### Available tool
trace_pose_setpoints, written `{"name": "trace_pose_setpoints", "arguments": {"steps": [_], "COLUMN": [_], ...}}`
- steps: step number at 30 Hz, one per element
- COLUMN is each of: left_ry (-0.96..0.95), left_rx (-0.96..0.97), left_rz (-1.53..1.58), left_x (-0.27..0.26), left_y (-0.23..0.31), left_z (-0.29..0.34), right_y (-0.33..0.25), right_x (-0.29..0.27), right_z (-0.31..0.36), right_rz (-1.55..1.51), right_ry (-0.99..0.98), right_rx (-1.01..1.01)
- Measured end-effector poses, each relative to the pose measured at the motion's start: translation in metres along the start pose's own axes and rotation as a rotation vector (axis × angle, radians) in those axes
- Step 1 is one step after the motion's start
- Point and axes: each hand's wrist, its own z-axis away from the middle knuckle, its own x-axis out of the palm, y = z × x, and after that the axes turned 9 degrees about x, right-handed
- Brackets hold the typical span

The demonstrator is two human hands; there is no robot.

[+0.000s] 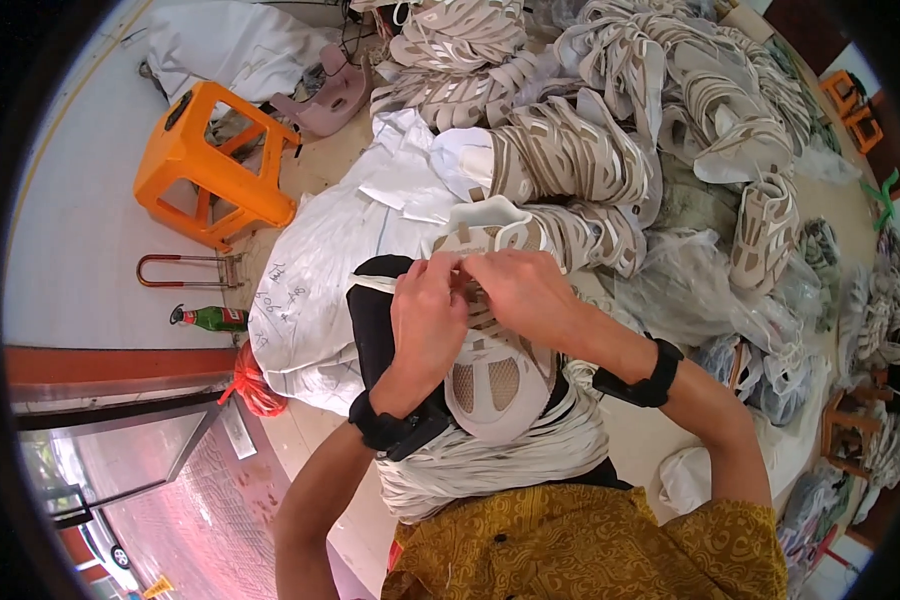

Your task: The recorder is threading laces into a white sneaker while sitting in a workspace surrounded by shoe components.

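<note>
A beige and white sneaker upper (498, 385) with mesh panels lies in my lap, its toe pointing toward me. My left hand (430, 315) and my right hand (523, 290) meet over its lacing area, both with fingers bent into a pinch. Whatever the fingertips grip is hidden behind the knuckles. Under the toe, a thick bundle of off-white shoelaces (490, 470) spreads across my lap. Just beyond my hands, more sneaker uppers (570, 150) lie nested in rows. Each wrist wears a black band.
To the left are a white woven sack (305, 310), an orange plastic stool (210, 165), a green bottle (213, 318) and a bundle of red string (257, 380). Piled uppers (715, 90) and clear plastic bags (685, 275) cover the floor ahead and to the right.
</note>
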Motion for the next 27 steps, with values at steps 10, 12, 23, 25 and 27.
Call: {"name": "trace_pose_setpoints", "arguments": {"steps": [10,12,23,25,27], "left_ry": [0.028,0.016,-0.118,-0.115,-0.149], "left_rx": [0.075,0.101,0.219,0.223,0.232], "left_rz": [0.001,0.007,-0.113,-0.119,-0.095], "left_x": [-0.007,-0.010,-0.013,-0.015,-0.016], "left_y": [0.004,0.004,0.010,0.011,0.010], "left_z": [0.013,0.017,0.028,0.028,0.028], "right_y": [0.002,0.006,-0.002,-0.003,-0.007], "right_x": [-0.004,-0.004,-0.005,-0.004,-0.008], "right_z": [-0.001,-0.005,-0.031,-0.036,-0.036], "right_rz": [-0.314,-0.272,0.219,0.220,0.259], "right_ry": [-0.201,-0.146,-0.222,-0.272,-0.270], "right_rx": [0.377,0.305,-0.196,-0.307,-0.369]}}
